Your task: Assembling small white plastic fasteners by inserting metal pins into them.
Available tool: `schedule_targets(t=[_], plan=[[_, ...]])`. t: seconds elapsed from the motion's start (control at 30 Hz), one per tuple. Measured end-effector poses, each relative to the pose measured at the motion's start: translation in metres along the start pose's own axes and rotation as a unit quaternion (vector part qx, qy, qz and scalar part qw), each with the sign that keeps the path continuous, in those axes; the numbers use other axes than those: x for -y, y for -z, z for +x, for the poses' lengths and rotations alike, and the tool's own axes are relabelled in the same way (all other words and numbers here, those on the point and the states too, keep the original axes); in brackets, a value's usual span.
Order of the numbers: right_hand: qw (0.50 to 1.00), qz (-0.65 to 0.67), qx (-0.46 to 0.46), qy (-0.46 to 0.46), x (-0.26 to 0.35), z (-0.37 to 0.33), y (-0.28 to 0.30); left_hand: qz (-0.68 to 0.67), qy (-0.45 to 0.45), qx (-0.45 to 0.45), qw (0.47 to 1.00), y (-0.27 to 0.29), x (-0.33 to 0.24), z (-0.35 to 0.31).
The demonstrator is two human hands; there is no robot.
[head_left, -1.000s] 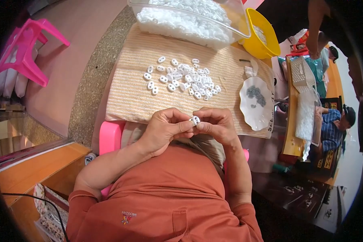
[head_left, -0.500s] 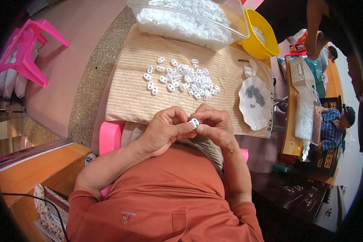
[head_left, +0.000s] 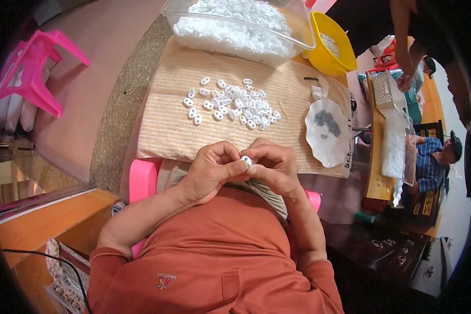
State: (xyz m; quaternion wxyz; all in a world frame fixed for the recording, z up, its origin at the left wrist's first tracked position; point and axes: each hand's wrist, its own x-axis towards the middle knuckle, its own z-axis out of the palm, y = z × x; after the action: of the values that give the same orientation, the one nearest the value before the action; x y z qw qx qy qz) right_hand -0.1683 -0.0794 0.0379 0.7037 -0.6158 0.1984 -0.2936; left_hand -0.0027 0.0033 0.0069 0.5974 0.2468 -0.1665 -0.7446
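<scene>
Head: both hands [head_left: 210,168] [head_left: 275,165] seemingly pinch white piece [head_left: 246,160]

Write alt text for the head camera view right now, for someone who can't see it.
The wearer's left hand and right hand pinch a small white piece between them. Just beyond, a striped cloth holds a loose pile of white two-holed pieces and a scalloped white dish of grey bits; a clear bin and a yellow bucket stand behind.

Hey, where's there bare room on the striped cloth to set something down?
The striped cloth is bare left of the scattered white pieces, and between them and the left hand. It's crowded mid-cloth and at right, by the scalloped plate.
</scene>
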Motion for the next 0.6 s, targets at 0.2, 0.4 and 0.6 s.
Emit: schedule_targets(t=[0.2, 0.4, 0.6], plan=[[1.000, -0.025, 0.012, 0.005, 0.003, -0.001, 0.002, 0.005, 0.021, 0.007, 1.000, 0.001, -0.001, 0.002], [0.998, -0.066, 0.013, 0.015, -0.004, -0.003, 0.010, -0.017, 0.051, 0.001, 0.999, 0.002, -0.005, 0.005], [0.998, -0.056, 0.015, 0.000, -0.002, -0.003, 0.008, -0.030, 0.047, 0.024, 0.998, 0.005, -0.006, 0.005]])
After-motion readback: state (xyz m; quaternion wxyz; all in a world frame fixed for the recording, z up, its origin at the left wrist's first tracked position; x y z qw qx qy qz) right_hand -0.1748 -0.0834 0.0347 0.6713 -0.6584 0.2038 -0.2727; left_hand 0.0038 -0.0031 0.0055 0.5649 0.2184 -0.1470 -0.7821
